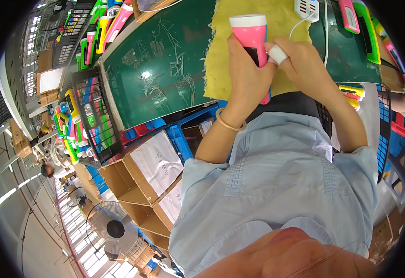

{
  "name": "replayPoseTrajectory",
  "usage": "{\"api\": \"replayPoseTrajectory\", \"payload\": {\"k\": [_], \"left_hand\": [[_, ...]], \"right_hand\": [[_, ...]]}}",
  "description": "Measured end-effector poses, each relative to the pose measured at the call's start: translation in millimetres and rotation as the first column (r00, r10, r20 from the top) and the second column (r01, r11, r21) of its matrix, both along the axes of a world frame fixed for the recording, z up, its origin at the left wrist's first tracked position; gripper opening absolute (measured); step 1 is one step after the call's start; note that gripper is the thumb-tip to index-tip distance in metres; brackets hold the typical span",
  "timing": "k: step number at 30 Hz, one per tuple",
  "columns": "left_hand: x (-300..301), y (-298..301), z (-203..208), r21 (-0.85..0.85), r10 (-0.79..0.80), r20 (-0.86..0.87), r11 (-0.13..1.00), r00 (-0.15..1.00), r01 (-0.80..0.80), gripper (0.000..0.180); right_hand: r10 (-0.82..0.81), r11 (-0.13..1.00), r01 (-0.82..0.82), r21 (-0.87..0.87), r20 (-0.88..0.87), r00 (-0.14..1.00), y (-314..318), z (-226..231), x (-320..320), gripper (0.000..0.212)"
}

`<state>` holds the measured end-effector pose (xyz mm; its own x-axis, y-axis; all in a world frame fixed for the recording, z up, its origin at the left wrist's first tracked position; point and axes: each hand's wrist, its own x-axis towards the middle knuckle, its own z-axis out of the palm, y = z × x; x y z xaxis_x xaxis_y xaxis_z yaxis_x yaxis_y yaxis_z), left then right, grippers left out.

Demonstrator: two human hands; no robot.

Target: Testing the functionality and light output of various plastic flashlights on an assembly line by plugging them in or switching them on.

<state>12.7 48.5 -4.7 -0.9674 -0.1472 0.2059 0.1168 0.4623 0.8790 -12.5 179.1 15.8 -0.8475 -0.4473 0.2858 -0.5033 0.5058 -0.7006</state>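
A pink flashlight point(249, 34) with a white head and a dark panel on its body points away from me. My left hand point(248, 76) is closed around its handle, head end up. At the flashlight's right side, my right hand point(302, 65) is closed in a pinch, with a white wrap point(277, 54) on one finger. A thin white cable point(297, 27) runs from a white multi-port USB charger point(307, 9) into the right hand, where its end is hidden. A small red glow shows by the fingertips. Beneath lies a yellow cloth point(221, 60).
The green table point(160, 69) has scraps of clear tape stuck to it. Bright flashlights point(349, 16) lie at the right, and more fill a black crate point(96, 118) at the left. Cardboard boxes point(133, 180) and a standing fan point(115, 229) are at the lower left.
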Motion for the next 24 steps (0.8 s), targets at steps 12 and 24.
{"api": "replayPoseTrajectory", "payload": {"k": [12,24], "left_hand": [[16.8,-3.3,18.7,0.484,-0.381,0.282,0.849,0.881,0.212,0.038],[40.0,7.0,25.9,0.984,-0.767,0.176,0.131,0.617,-0.117,0.048]], "right_hand": [[0.315,0.937,-0.269,-0.223,0.207,0.926,27.4,15.4,-51.2,0.026],[0.638,0.666,-0.328,-0.67,0.283,0.717,5.3,-3.9,-38.7,0.038]]}}
